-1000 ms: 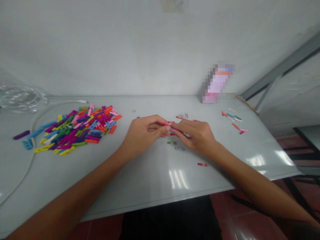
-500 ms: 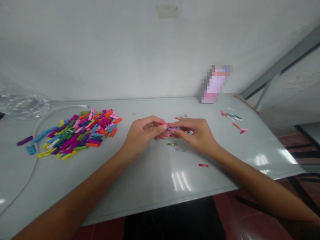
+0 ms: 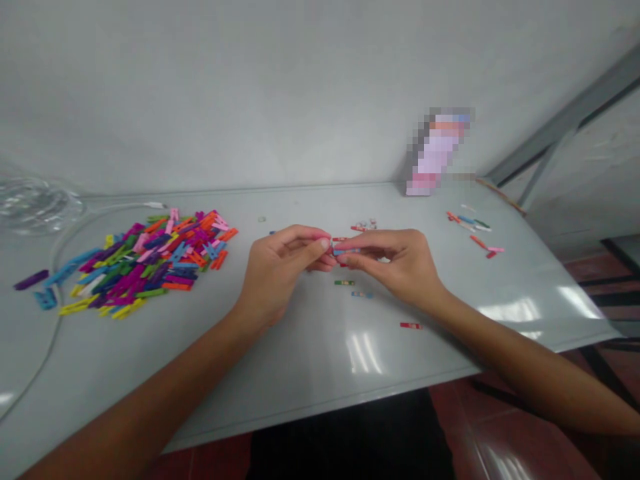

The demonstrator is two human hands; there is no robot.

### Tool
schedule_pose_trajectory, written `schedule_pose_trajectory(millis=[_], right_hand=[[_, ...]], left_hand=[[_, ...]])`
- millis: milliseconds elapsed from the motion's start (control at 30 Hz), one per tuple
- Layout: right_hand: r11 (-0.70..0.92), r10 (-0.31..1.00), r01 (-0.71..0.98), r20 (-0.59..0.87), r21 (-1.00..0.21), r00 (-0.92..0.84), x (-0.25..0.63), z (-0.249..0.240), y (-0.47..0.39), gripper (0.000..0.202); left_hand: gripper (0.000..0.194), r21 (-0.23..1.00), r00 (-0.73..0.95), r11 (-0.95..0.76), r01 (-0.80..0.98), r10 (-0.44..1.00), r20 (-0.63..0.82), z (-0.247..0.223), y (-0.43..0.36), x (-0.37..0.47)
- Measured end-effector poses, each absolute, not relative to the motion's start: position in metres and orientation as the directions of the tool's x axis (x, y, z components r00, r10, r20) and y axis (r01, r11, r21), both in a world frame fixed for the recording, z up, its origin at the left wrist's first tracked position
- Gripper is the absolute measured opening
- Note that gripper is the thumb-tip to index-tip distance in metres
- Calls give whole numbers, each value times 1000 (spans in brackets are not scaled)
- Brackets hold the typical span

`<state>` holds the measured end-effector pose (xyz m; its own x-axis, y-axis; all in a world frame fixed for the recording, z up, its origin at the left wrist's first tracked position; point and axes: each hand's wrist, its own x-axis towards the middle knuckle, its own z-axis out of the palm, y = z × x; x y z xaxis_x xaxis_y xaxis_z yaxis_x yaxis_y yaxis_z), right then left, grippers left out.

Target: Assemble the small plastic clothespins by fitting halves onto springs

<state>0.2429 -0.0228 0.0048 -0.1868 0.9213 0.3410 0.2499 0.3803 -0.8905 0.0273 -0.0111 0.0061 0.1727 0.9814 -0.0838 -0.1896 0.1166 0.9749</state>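
Note:
Over the middle of the table, my left hand and my right hand meet fingertip to fingertip. Between the thumb and forefinger of my right hand is a small blue clothespin piece. My left thumb and fingers are pinched together beside its left end; what they grip is hidden. Below the hands lie a small green clothespin piece, a light blue one and a red one. Behind my right fingers sit another red piece and a few small metal bits, probably springs.
A large heap of colourful clothespins covers the table's left part, beside a white cable and clear plastic. Several loose pieces lie at the right. A blurred pink box leans on the back wall.
The view has shifted slightly, with the table's back edge higher in the picture. Both hands remain together at the blue piece, with only a slight shift of the fingers.

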Motion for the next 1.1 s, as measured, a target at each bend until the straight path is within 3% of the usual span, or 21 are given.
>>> schedule_pose_trajectory(millis=[133,400,633,1100], right_hand=[[455,890,314,415,-833,-188,243,5,-25,14],[465,885,342,430,-816,-178,242,10,-27,17],[598,799,432,547,-676,-251,243,12,-27,15],[592,801,449,551,-669,-235,240,7,-28,21]], left_hand=[[22,972,190,112,-205,979,-72,7,-13,27],[20,953,197,121,-277,978,-67,7,-15,30],[16,950,189,131,-284,979,-79,8,-16,31],[11,978,222,-2,-210,974,49,3,-10,25]])
